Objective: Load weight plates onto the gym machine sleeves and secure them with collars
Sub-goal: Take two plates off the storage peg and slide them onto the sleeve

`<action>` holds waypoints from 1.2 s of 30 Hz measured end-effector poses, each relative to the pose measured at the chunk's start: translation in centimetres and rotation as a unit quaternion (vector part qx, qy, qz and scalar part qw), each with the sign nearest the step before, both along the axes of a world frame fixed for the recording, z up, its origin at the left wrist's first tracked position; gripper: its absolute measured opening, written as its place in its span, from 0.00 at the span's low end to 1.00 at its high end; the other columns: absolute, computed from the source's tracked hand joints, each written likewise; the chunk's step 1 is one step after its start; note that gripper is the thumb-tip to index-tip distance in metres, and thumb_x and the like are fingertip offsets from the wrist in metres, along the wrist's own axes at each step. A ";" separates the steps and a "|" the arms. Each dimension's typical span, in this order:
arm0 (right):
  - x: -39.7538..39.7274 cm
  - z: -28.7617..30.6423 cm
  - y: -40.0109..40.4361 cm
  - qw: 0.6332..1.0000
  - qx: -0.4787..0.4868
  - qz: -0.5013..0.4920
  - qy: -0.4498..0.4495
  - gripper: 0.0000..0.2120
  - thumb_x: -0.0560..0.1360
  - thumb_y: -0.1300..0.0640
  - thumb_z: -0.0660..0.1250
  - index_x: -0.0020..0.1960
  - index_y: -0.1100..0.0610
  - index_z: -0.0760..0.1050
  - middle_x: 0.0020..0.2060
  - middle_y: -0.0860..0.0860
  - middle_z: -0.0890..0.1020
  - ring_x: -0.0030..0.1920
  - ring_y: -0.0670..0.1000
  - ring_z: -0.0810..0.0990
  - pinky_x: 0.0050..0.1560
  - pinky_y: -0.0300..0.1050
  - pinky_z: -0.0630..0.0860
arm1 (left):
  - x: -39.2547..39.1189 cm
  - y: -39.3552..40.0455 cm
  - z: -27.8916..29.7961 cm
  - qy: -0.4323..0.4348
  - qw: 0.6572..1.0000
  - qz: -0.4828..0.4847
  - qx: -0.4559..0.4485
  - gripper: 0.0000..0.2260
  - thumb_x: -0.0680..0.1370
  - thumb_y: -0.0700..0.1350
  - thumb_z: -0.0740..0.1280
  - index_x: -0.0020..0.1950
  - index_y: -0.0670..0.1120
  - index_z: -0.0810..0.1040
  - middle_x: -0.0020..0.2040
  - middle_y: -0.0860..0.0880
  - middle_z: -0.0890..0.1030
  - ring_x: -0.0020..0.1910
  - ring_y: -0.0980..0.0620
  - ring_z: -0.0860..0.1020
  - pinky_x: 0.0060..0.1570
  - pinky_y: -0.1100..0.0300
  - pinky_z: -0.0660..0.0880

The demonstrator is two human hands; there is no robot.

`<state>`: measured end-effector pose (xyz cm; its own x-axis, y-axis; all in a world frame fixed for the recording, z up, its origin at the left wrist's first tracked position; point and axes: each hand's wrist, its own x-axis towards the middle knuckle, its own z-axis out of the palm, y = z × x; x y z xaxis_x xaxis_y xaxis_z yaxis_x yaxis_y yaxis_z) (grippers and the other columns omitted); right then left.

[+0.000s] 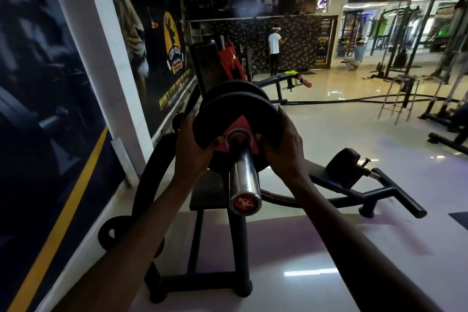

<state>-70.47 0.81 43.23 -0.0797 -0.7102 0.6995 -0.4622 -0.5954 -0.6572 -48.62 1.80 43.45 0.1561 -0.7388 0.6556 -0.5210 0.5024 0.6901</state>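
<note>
A chrome bar sleeve (242, 172) with a red end cap points toward me at the centre. A black weight plate (233, 111) with a pink triangle around its hole sits on the sleeve. My left hand (195, 144) grips its left edge and my right hand (283, 144) grips its right edge, thumbs near the hole. A larger black plate (240, 87) is on the sleeve just behind it. No collar is visible.
The bar rests on a black stand (235, 248) beside the postered left wall (50, 109). A loose plate (111, 232) leans low on the left. A black machine frame (367, 185) lies on the floor to the right. People stand in the far background.
</note>
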 end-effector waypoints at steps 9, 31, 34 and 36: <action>0.5 0.6 -8.9 0.999 0.025 -0.014 0.032 0.39 0.74 0.57 0.73 0.79 0.59 0.58 0.75 0.58 0.69 0.75 0.59 0.68 0.72 0.59 0.70 | -0.1 -8.0 0.5 -0.008 1.000 0.027 -0.009 0.40 0.73 0.40 0.79 0.81 0.43 0.63 0.77 0.45 0.72 0.77 0.48 0.69 0.75 0.46 0.69; -1.3 -1.7 -2.6 0.992 0.089 -0.035 0.081 0.32 0.77 0.53 0.71 0.77 0.58 0.64 0.70 0.58 0.73 0.69 0.57 0.73 0.66 0.47 0.70 | 2.1 0.2 -0.9 -0.017 0.996 0.002 0.093 0.24 0.75 0.45 0.78 0.69 0.41 0.78 0.59 0.48 0.84 0.57 0.53 0.83 0.54 0.70 0.78; -1.9 -4.8 2.1 0.988 0.124 -0.041 0.080 0.30 0.79 0.51 0.70 0.77 0.58 0.65 0.71 0.56 0.73 0.70 0.56 0.73 0.68 0.47 0.71 | 1.4 3.2 -4.7 0.000 0.994 -0.019 0.109 0.18 0.78 0.47 0.75 0.65 0.41 0.81 0.56 0.50 0.84 0.54 0.52 0.84 0.54 0.57 0.82; -2.6 -6.9 5.1 0.986 0.137 -0.052 0.080 0.26 0.79 0.52 0.69 0.74 0.59 0.69 0.68 0.57 0.76 0.68 0.56 0.76 0.67 0.49 0.73 | 0.2 5.4 -7.3 -0.025 0.992 -0.027 0.121 0.13 0.80 0.47 0.72 0.62 0.42 0.81 0.54 0.53 0.84 0.49 0.62 0.83 0.51 0.61 0.81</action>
<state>-73.05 5.91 36.38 -0.0657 -0.8684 0.4915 -0.6216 -0.3497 -0.7009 -48.39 7.18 36.14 0.0844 -0.8815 0.4645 -0.5350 0.3532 0.7675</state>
